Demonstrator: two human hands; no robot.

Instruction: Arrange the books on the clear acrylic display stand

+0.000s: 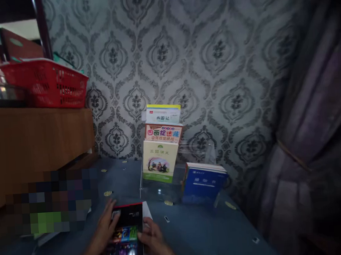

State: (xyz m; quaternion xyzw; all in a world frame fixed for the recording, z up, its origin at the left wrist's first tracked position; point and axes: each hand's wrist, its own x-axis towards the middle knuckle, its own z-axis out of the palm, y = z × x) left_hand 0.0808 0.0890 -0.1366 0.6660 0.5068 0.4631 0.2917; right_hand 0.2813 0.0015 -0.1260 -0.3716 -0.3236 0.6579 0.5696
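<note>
A black book [126, 218] with a red top edge and rows of colourful pictures on its cover lies low in front of me. Along its left side is my left hand [105, 223], thumb on the cover and fingers over the upper left edge. My right hand [155, 238] grips the right edge, its thumb on the front and its fingers curled at the side. Something white, like a sheet or page [147, 211], sticks out behind the book's right edge. The book's lower end is cut off by the frame.
On the blue-grey tabletop [194, 226], a clear stand [159, 189] holds several upright books [161, 159]. Blue booklets [204, 185] stand right of them. A red basket [49, 83] sits on a wooden cabinet [38, 139] at left. A curtain [294, 166] hangs at right; a blurred pile [56, 203] lies left.
</note>
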